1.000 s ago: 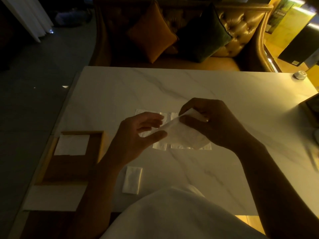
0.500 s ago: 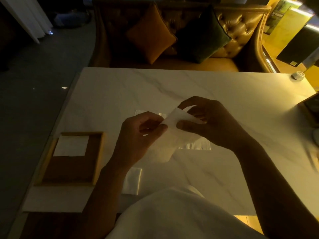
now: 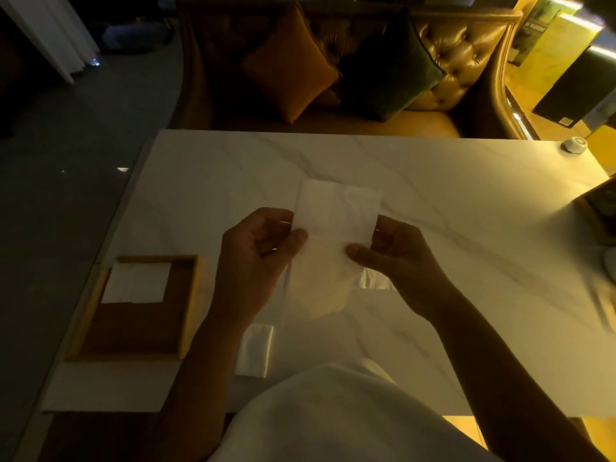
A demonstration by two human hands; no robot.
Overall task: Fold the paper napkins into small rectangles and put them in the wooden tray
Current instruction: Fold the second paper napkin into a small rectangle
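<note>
A white paper napkin is held up above the middle of the marble table, spread out lengthwise. My left hand pinches its left edge and my right hand pinches its right edge. A bit of the napkin stack on the table shows under my right hand. A small folded napkin lies near the front edge beside my left forearm. The wooden tray sits at the front left with one folded white napkin in its far corner.
A small white round object sits at the table's far right corner. A dark wooden object stands at the right edge. A tufted sofa with an orange cushion and a dark green cushion faces the table's far side.
The napkin was bunched between my hands over the stack. It has been opened out flat and lifted, with my hands moved apart to its two side edges.
</note>
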